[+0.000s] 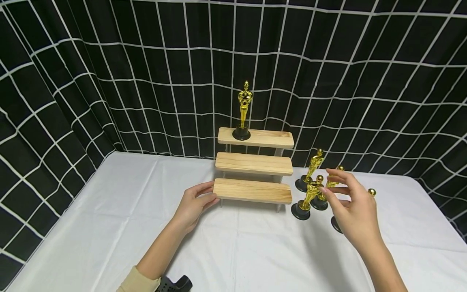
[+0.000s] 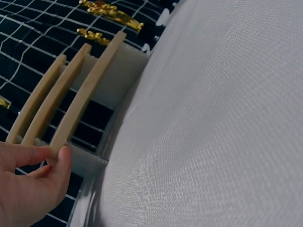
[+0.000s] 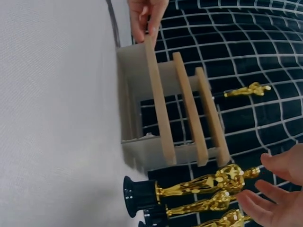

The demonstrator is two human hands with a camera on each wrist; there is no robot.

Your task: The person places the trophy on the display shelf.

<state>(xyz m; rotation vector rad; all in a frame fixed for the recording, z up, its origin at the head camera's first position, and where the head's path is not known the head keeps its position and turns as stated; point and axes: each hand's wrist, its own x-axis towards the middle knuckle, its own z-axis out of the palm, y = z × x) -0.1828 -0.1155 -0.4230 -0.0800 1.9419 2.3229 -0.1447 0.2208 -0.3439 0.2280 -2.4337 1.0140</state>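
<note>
A three-tier wooden display stand (image 1: 251, 190) is in the middle of the table, one gold trophy figurine (image 1: 245, 101) upright on the left part of its top step. My left hand (image 1: 193, 205) pinches the left end of the lowest step between thumb and fingers, as the left wrist view also shows at the board's end (image 2: 59, 146). My right hand (image 1: 355, 211) hovers by the group of gold figurines (image 1: 310, 194) on black bases, right of the stand. Its thumb and fingers are spread apart with nothing between them, close to the figurine heads in the right wrist view.
Another figurine (image 1: 371, 192) is mostly hidden behind my right hand. A white cloth (image 1: 146, 227) covers the table. Black curtain with a white grid (image 1: 164, 81) hangs behind and at the sides. A black device (image 1: 175, 284) sits by my left sleeve.
</note>
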